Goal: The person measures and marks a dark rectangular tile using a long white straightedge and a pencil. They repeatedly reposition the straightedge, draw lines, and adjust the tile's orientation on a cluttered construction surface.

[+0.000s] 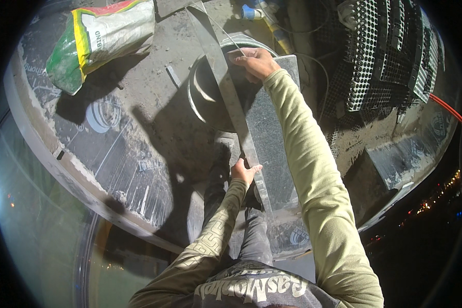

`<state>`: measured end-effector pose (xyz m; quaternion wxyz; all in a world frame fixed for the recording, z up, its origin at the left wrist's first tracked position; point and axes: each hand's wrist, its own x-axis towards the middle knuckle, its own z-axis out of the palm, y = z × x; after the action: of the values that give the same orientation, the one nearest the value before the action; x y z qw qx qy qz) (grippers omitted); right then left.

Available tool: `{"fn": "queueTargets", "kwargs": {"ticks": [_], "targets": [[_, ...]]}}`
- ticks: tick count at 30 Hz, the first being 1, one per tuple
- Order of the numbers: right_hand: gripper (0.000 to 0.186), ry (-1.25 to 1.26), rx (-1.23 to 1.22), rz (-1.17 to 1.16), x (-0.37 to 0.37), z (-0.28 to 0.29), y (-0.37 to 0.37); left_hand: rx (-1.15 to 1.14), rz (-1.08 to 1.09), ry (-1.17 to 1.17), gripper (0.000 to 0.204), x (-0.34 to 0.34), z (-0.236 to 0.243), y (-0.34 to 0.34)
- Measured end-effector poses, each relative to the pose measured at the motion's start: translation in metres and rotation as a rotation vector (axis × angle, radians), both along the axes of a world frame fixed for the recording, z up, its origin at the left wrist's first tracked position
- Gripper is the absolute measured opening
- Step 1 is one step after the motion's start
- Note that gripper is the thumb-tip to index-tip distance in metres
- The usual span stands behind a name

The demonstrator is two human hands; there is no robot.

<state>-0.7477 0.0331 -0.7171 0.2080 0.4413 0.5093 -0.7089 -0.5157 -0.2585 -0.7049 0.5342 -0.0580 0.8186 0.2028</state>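
Two hands (244, 172) at a metal strip (231, 97), right arm (310, 169) outstretched

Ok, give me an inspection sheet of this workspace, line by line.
Surface: dusty, gritty floor with dark sheeting.
Job's things: metal strip slanting across bucket and along grey slab.
Clutter: bag upper left; black perforated panels upper right.
Hands: left hand grips the strip; right hand above the bucket, its hold unclear.
Cables: red-orange line far right, cable or tube unclear.
Surroundings: glass at left, distant lights in darkness at right.
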Motion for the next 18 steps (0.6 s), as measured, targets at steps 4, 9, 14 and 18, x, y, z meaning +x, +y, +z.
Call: {"fn": "queueTargets", "kwargs": {"ticks": [4, 9, 14, 18], "targets": [[0.020, -0.001, 0.018, 0.009, -0.0013, -0.0002, -0.0012, 0.007, 0.011, -0.007, 0.065, -0.0007, 0.0008, -0.0008], [0.020, 0.006, -0.001, 0.006, 0.0015, -0.0026, 0.0004, 0.031, 0.095, -0.067, 0.066, -0.0095, 0.0098, 0.0063], [0.023, -0.006, 0.056, 0.054, 0.0001, -0.0002, 0.0010, 0.007, 0.074, -0.042, 0.064, -0.0080, 0.0077, 0.0051], [0.025, -0.023, 0.060, 0.104, 0.0018, -0.0086, 0.0039, -0.005, 0.064, -0.091, 0.062, -0.0085, 0.0084, 0.0057]]}}
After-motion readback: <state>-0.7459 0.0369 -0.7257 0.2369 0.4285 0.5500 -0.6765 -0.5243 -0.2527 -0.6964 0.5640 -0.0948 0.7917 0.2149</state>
